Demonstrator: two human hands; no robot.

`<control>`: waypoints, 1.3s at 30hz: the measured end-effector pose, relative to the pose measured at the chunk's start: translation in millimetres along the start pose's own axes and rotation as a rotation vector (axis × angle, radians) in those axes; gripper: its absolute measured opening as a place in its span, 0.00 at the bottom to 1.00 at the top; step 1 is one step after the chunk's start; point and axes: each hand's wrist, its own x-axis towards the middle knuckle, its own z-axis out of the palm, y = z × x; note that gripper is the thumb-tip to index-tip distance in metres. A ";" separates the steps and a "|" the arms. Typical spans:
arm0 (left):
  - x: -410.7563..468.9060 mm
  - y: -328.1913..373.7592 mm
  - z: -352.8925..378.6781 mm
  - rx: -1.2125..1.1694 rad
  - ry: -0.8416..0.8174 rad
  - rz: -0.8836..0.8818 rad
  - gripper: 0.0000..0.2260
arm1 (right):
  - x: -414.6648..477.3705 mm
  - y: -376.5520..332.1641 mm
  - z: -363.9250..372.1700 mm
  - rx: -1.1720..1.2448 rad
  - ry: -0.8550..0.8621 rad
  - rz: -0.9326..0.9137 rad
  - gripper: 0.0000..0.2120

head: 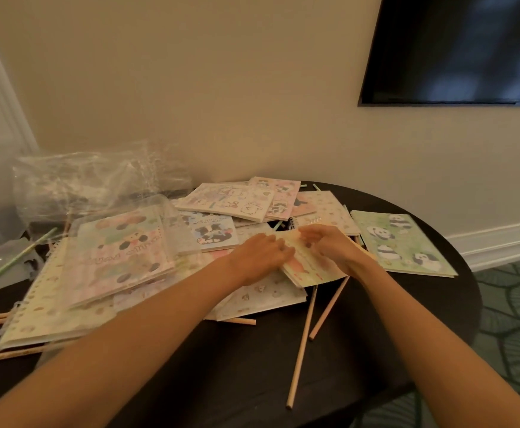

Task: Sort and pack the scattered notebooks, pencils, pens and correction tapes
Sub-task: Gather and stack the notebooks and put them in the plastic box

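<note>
notebook (311,268) mid-pile on table (221,366) | left hand (260,253) grasps its left edge, right hand (329,247) its far edge | long axis far-left to near-right between hands, both equally near | pencils (303,344) lie just nearer

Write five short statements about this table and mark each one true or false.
1. The left hand and right hand both hold one small notebook. True.
2. The panda notebook lies left of the hands. False: it lies flat to their right.
3. Two wooden pencils lie on the dark table by the right forearm. True.
4. The wall screen shows a bright picture. False: it is dark.
5. The clear plastic bags sit at the right of the table. False: they are at the left rear.
</note>
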 end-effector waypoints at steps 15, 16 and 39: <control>-82.6 -59.3 -53.2 -0.071 0.628 -0.264 0.22 | -23.3 -25.2 -36.2 0.535 -0.036 0.116 0.16; -89.7 -63.0 -50.8 -0.124 0.581 -0.341 0.23 | -26.5 -28.5 -31.7 0.581 -0.068 0.084 0.12; -205.0 -79.3 -5.9 -0.563 -0.045 -0.801 0.07 | -82.6 -62.7 48.7 0.809 -0.408 0.105 0.16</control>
